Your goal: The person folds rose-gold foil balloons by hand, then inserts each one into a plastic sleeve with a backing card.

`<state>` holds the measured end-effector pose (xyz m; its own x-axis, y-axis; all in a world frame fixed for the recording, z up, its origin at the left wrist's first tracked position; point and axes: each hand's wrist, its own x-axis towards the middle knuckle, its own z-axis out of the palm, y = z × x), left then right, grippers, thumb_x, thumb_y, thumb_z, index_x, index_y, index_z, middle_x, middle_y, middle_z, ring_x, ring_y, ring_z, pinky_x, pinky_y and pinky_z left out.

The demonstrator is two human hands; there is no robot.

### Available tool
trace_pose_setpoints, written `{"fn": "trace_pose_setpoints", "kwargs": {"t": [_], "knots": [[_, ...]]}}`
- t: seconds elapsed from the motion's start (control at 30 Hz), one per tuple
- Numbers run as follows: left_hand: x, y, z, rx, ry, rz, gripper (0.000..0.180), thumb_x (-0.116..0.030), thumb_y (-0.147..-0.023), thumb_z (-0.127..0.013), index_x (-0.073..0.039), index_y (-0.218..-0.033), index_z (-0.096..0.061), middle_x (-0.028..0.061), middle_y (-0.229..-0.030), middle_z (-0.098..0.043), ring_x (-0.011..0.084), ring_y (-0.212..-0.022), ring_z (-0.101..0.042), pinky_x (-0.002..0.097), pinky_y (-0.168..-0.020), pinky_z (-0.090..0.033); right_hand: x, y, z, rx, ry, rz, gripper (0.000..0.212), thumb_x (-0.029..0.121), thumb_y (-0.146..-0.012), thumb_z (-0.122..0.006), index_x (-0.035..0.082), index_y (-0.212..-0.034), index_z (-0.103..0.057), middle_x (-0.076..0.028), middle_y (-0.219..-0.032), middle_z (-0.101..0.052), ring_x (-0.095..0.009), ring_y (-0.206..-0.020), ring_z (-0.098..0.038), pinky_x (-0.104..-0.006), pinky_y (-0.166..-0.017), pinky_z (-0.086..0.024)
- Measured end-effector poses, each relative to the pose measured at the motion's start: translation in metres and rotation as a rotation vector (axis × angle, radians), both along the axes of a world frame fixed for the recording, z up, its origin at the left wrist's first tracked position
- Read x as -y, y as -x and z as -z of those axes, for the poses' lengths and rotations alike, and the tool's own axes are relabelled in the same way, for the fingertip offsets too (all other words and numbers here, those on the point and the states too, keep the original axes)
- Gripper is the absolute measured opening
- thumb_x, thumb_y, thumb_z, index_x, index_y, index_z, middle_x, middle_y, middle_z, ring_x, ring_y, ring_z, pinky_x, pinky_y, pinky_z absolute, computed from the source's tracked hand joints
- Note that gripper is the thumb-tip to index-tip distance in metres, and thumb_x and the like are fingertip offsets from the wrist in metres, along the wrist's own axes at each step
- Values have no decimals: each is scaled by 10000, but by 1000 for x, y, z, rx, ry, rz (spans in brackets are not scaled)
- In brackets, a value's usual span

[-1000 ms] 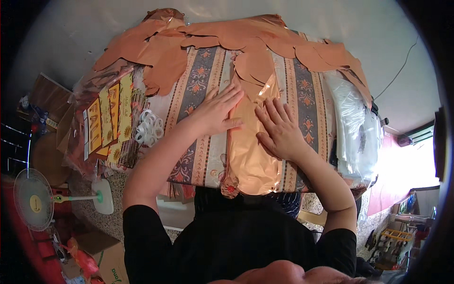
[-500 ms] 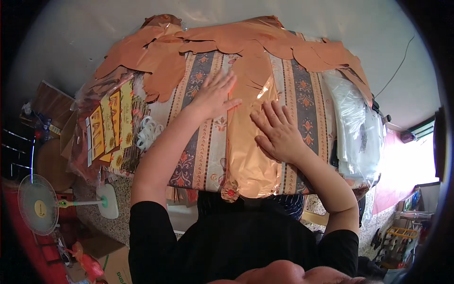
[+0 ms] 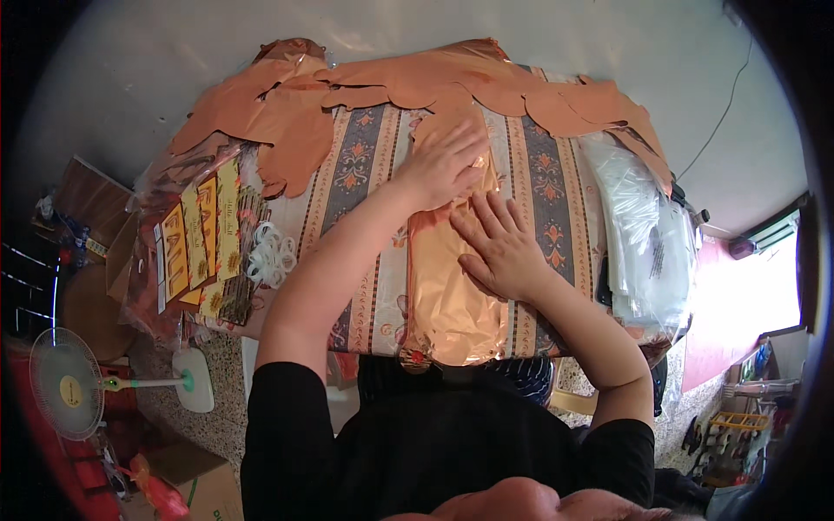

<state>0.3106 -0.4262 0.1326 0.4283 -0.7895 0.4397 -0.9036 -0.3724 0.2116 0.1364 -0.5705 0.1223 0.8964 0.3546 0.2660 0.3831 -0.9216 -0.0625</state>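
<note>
A shiny orange foil piece (image 3: 452, 304), flattened into a long strip like an uninflated foil balloon, lies lengthwise on the table in front of me. My left hand (image 3: 441, 174) rests on its upper part, palm down and fingers stretched out. Lower and to the right, my right hand (image 3: 506, 252) presses flat on the foil with its fingers spread. Neither hand grasps anything. Beneath the strip's lower left corner, a small round piece with a red spot (image 3: 416, 358) shows at the table's near edge.
Matte orange scalloped foil (image 3: 417, 74) spreads along the table's far edge. On the left are printed yellow and orange cards (image 3: 201, 234) and white ribbon coils (image 3: 272, 254). Clear plastic bags (image 3: 647, 243) lie on the right of the patterned tablecloth (image 3: 356, 208). A fan (image 3: 69, 382) stands at left.
My left hand has moved right, from the foil's left edge onto its upper part. My right hand stays on the foil with little change. The whole view has shifted slightly.
</note>
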Motion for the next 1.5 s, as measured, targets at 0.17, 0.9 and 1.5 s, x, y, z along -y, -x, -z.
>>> {"fn": "trace_pose_setpoints", "kwargs": {"t": [0.17, 0.9, 1.5], "knots": [[28, 2, -7, -149, -264, -59, 564, -400, -993, -440, -73, -1452, -404, 126, -1513, -394, 299, -1401, -358, 487, -1110, -296, 0, 2, 2, -3, -4, 10, 649, 449, -930, -472, 205, -1514, -330, -235, -1545, -271, -429, -1422, -256, -546, -1156, -157], [-128, 114, -14, -175, -157, 181, 445, -6, -840, -544, 6, -1284, -569, 182, -1394, -515, 301, -1360, -429, 439, -1128, -339, 0, 7, -3, -27, 35, -18, 626, 411, -947, -455, 182, -1513, -321, -209, -1536, -302, -421, -1432, -237, -558, -1154, -159], [-125, 185, -10, 198, 6, 190, 298, -127, -783, -660, -7, -1055, -680, 118, -1122, -669, 279, -1104, -627, 391, -930, -514, -14, 76, -10, -103, -1, -60, 670, 393, -896, -526, 187, -1507, -343, -219, -1554, -254, -415, -1453, -188, -578, -1164, -93]]}}
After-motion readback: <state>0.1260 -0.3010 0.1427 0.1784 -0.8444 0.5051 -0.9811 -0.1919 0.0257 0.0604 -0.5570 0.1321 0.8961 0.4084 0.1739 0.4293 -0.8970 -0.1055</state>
